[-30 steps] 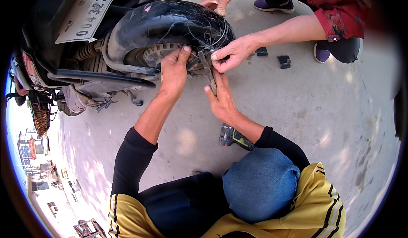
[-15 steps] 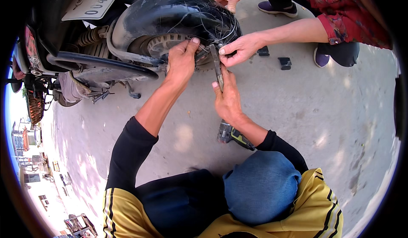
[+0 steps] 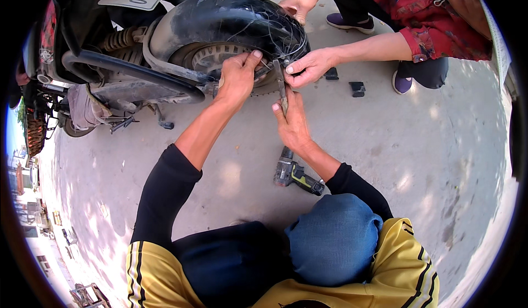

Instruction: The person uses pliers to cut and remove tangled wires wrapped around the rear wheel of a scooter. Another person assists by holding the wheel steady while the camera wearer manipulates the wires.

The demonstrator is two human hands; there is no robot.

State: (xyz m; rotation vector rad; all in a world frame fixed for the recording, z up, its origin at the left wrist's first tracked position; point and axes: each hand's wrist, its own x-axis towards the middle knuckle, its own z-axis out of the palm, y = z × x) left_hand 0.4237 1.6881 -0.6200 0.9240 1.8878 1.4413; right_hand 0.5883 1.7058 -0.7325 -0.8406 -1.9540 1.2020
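A black rear tyre (image 3: 203,19) of a two-wheeler (image 3: 132,82) stands before me, with loose thin wires (image 3: 283,49) tangled over its right side. Beside the wheel hub, my left hand (image 3: 237,79) is closed, thumb up; what its fingers pinch is partly hidden, with something thin and metallic at their tips. My right hand (image 3: 292,122) grips a long, narrow metal tool (image 3: 279,78), its upper end against the wheel's lower right edge. Right by that end, another person's hand (image 3: 313,67) pinches at the wires, while their other hand (image 3: 298,5) rests at the tyre's far side.
A black and green cordless drill (image 3: 295,173) lies on the concrete floor (image 3: 236,159) below my right hand. Two small black pieces (image 3: 357,89) lie right of the wheel. The other person, in a red patterned garment (image 3: 429,11), crouches at the upper right. A black tube guard (image 3: 137,71) juts out left.
The whole view has shifted slightly, and more of the drill shows below my right forearm. Both my hands and the other person's keep nearly the same places at the wheel.
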